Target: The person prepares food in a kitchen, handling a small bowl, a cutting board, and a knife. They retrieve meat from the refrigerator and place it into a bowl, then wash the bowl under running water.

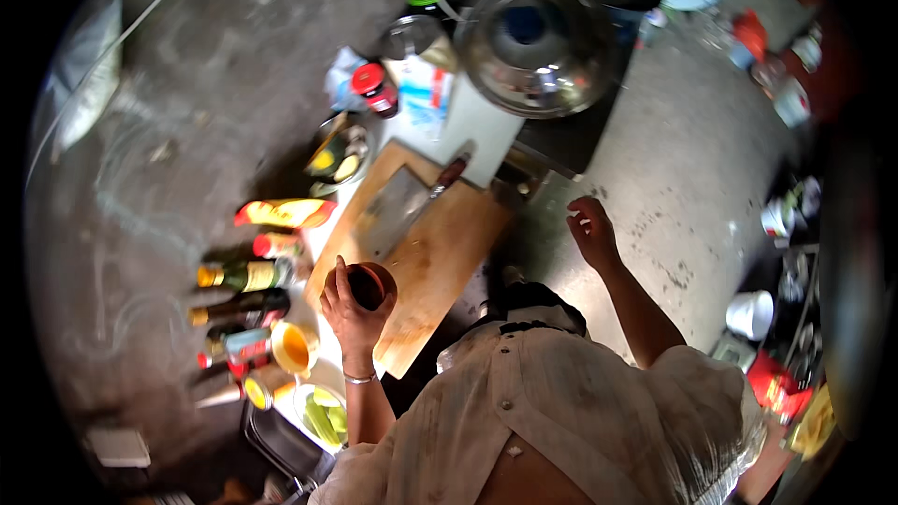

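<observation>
My left hand (351,312), with a bracelet at the wrist, grips a small reddish-brown cup (384,280) whose inside looks dark. It is over the near left edge of a wooden cutting board (442,252). A cleaver (393,214) lies flat on the board, its dark handle pointing away towards the stove. Off to the right, my right hand (593,231) hangs above the concrete floor, fingers loosely curled and holding nothing.
Left of the board stand several sauce bottles (256,275), a cup of orange liquid (293,348) and a bowl of green vegetable pieces (324,415). Beyond are a red-lidded jar (375,88) and a wok with a domed metal lid (537,49). A white bucket (749,314) stands far right.
</observation>
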### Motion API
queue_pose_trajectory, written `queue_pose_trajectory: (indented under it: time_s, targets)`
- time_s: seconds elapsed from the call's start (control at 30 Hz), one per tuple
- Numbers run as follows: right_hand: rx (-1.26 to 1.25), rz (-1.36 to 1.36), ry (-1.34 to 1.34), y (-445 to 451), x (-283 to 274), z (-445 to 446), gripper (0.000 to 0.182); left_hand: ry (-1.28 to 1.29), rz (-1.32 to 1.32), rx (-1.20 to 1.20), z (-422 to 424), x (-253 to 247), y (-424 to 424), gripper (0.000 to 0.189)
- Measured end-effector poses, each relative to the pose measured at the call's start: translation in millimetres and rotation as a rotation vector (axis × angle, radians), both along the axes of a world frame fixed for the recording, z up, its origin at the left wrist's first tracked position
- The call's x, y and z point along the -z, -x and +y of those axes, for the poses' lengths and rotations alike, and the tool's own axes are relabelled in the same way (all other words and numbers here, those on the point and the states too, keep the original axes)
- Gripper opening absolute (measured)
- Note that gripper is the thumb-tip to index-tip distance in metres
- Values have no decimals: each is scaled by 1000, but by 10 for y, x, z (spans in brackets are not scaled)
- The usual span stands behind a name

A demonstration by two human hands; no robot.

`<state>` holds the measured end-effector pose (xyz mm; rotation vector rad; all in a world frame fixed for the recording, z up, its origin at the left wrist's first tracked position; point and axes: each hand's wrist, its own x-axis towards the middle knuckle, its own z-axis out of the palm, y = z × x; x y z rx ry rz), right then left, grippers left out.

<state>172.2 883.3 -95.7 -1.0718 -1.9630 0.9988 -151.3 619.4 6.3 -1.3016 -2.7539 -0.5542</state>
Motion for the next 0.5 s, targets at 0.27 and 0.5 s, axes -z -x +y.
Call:
queue_pose_trajectory:
  time_s: [0.27,0.5]
  targets:
    - [253,-44,-34,-1354,-123,-567,18,-202,-143,711,1530,-238,-1209,94]
    - [597,84,13,-2879,18,-104,14,-54,-256,1077,2565,-381,-2822,93]
